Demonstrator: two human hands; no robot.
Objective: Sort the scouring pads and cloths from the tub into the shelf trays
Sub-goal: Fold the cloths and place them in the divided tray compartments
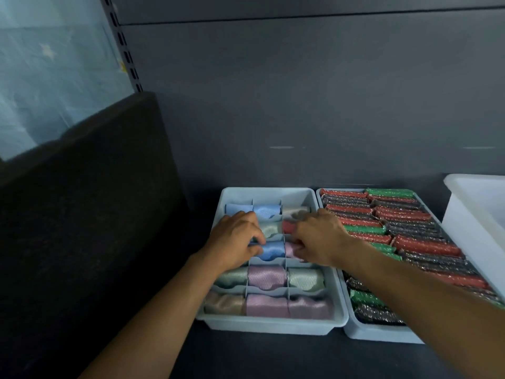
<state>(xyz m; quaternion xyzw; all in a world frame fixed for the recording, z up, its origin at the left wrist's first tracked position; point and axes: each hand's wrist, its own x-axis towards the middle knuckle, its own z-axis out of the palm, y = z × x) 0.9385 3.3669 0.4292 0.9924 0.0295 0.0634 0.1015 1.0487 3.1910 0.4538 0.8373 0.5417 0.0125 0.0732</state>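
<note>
Mostly sorted already. Dark shelf (246, 356) carries everything. White tub (464, 214) sits far right, contents hidden. Pad tray (382, 336) beside it is packed tight with pads (426, 246) on edge, likely to fit more. Cloth tray (262, 328) is left of that, touching it, with dividers holding one rolled cloth per cell. Left hand (235, 239) pinches the blue cloth (273, 251) in a middle cell. Right hand (319, 239) curls fingers onto the pink cloth (291, 248) next door, probably tucking both down so the rolls stay seated.
</note>
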